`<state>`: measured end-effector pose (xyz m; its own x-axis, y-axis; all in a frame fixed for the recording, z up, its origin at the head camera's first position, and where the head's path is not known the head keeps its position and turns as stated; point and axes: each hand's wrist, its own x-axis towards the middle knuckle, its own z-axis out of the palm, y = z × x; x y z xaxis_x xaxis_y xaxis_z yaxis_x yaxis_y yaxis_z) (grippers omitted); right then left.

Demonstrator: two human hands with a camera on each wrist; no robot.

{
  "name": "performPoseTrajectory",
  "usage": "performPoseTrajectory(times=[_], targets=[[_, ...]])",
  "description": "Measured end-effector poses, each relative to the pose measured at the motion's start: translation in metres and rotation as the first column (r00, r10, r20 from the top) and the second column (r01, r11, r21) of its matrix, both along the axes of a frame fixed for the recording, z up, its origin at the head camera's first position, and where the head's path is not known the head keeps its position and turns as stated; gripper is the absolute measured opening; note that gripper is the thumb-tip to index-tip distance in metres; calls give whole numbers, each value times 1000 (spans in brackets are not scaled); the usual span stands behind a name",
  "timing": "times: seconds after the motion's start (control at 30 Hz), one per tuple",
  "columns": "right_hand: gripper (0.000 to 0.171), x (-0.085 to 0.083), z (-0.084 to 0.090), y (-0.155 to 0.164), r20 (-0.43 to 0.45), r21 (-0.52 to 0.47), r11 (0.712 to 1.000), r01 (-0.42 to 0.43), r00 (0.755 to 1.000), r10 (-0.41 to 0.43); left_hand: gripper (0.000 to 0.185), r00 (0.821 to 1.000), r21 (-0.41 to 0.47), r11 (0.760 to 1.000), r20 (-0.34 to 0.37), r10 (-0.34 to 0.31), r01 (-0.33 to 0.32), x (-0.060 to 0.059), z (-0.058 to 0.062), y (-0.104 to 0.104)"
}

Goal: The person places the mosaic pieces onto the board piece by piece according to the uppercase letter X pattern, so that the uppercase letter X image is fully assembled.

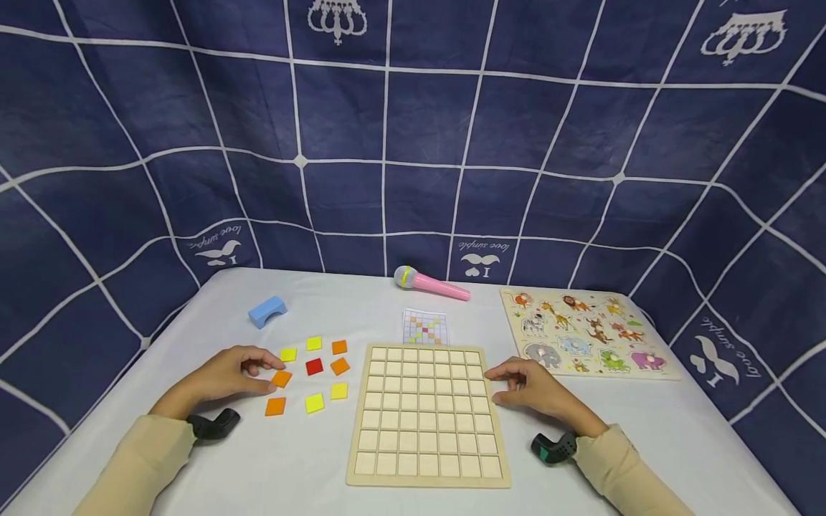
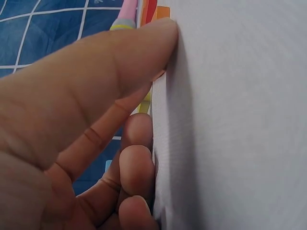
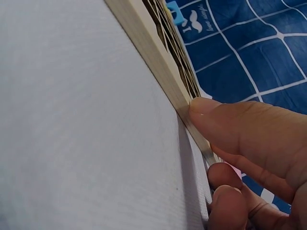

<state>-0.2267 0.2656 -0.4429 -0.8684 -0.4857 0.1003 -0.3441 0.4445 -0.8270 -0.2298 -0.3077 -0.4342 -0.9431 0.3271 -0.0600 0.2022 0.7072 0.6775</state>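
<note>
A wooden grid board (image 1: 426, 416) with bare square cells lies in the middle of the white table. Left of it are several loose square tiles: a red one (image 1: 314, 367) among yellow and orange ones. My left hand (image 1: 267, 373) rests on the table with loosely curled fingers, its tips beside an orange tile (image 1: 281, 378). In the left wrist view the thumb (image 2: 144, 52) lies flat against the cloth and holds nothing. My right hand (image 1: 500, 387) rests at the board's right edge. There the thumb (image 3: 216, 112) touches the board's rim (image 3: 158, 62).
A small pattern card (image 1: 424, 327) lies just behind the board. A pink toy microphone (image 1: 432, 283) sits farther back, and a blue arch block (image 1: 267, 311) at the back left. An animal peg puzzle (image 1: 584, 332) lies at the right. A blue checked cloth backdrop surrounds the table.
</note>
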Motion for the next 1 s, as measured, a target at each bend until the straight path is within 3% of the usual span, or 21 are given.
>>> performPoseTrajectory(times=[0.57,1.0], targets=[[35,1,0,-1,-23,-6,1000,-4,1000,4,35,1000,-14,1000,6,23,-23,1,1,2],[36,-1,-2,2,-20,29,999,20,1000,-20,32,997,10,999,-61,49,-49,3,3,9]])
